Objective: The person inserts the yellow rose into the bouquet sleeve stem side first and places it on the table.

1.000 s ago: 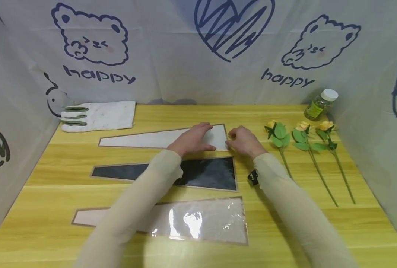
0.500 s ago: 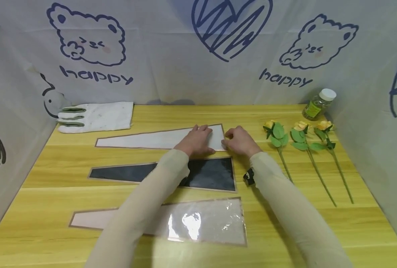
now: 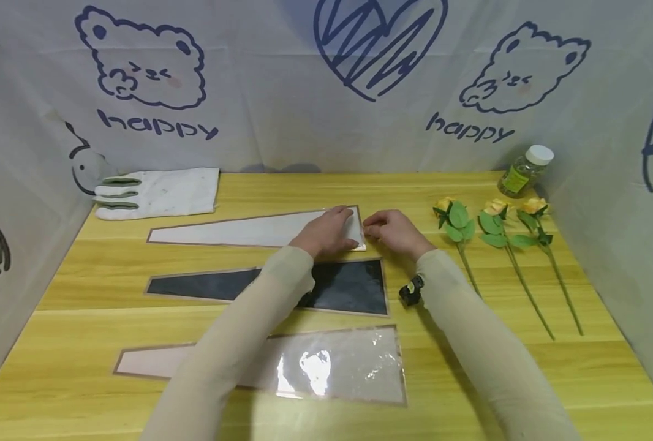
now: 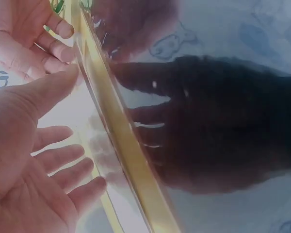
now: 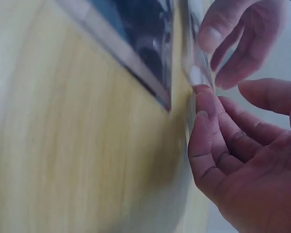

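Note:
In the head view, a long tapered white sheet with a brown border lies at the back of the table, its wide end on the right. My left hand is over that wide end, fingers spread; its fingers look extended in the left wrist view. At the sheet's right edge is my right hand. The right wrist view shows its bent fingers touching the edge, the thumb standing apart. A dark tapered sheet lies just nearer, partly under the left sleeve, and a glossy pale tapered sheet is nearest.
A white glove lies at the back left of the wooden table. Several yellow artificial roses are on the right, one rose closest to the right hand. Behind them stands a white-capped bottle. Cloth walls surround the table.
The white sheet has slid a little to the left, with the right hand's fingers at its edge. Earlier the left hand came down toward the sheet. The other two sheets have stayed put.

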A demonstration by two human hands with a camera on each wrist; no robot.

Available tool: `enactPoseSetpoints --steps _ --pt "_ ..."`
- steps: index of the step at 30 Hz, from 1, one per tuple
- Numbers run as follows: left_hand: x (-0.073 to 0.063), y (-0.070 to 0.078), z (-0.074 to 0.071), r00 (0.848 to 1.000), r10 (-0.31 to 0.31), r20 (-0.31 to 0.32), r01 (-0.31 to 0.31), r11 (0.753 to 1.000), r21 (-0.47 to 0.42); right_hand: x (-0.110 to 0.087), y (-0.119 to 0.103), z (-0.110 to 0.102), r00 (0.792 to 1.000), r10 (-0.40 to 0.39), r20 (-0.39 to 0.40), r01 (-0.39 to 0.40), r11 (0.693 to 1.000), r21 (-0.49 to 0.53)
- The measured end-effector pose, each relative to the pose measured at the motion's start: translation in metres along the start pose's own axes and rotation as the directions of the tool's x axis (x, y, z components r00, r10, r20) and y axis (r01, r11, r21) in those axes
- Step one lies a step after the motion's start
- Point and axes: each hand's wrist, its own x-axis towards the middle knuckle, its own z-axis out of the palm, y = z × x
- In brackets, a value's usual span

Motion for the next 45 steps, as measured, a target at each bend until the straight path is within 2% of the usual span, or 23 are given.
enactPoseSetpoints --steps 5,10,17,22,26,29,31,33,35,37,40,45 --pt "0.001 0.002 0.001 1.0 0.016 0.001 -0.016 1.0 -0.018 0.0 0.0 -0.001 1.0 -0.002 0.005 0.001 0.994 0.105" --pt "0.004 0.002 0.001 0.999 0.048 0.001 -0.048 0.999 0.01 -0.001 -0.001 0.0 0.999 -0.037 -0.029 0.04 0.992 0.116" --pt "0.006 0.005 -0.001 0.999 0.05 0.014 -0.05 0.998 0.025 -0.003 0.0 -0.001 0.996 -0.075 -0.045 0.081 0.985 0.151" --pt "0.008 0.005 -0.001 0.998 0.063 -0.02 -0.063 0.998 0.008 -0.004 0.0 -0.002 0.995 -0.088 -0.038 0.093 0.983 0.156" --pt "0.01 0.004 -0.001 0.996 0.068 -0.051 -0.069 0.998 -0.016 -0.004 0.003 -0.003 0.995 -0.091 -0.039 0.095 0.99 0.103" --pt "0.01 0.003 -0.002 0.996 0.071 -0.063 -0.073 0.997 -0.028 -0.002 0.006 -0.004 0.989 -0.144 -0.024 0.142 0.987 -0.076" --pt "0.01 0.002 -0.003 0.995 0.077 -0.068 -0.079 0.996 -0.031 -0.001 0.009 -0.004 0.974 -0.225 0.024 0.224 0.943 -0.245" --pt "0.009 0.002 -0.004 0.994 0.081 -0.068 -0.085 0.995 -0.044 0.0 0.011 -0.004 0.95 -0.299 0.088 0.309 0.871 -0.383" --pt "0.009 0.002 -0.005 0.995 0.081 -0.066 -0.086 0.994 -0.066 -0.001 0.012 -0.004 0.924 -0.349 0.153 0.379 0.795 -0.474" --pt "0.01 0.001 -0.006 0.995 0.074 -0.064 -0.08 0.993 -0.09 -0.003 0.012 -0.004 0.912 -0.36 0.196 0.407 0.742 -0.532" --pt "0.011 0.0 -0.009 0.996 0.07 -0.063 -0.077 0.991 -0.112 -0.005 0.011 -0.004 0.918 -0.325 0.227 0.395 0.701 -0.593" --pt "0.01 -0.002 -0.017 0.994 0.074 -0.076 -0.082 0.991 -0.102 -0.006 0.011 -0.005 0.932 -0.262 0.25 0.363 0.695 -0.621"
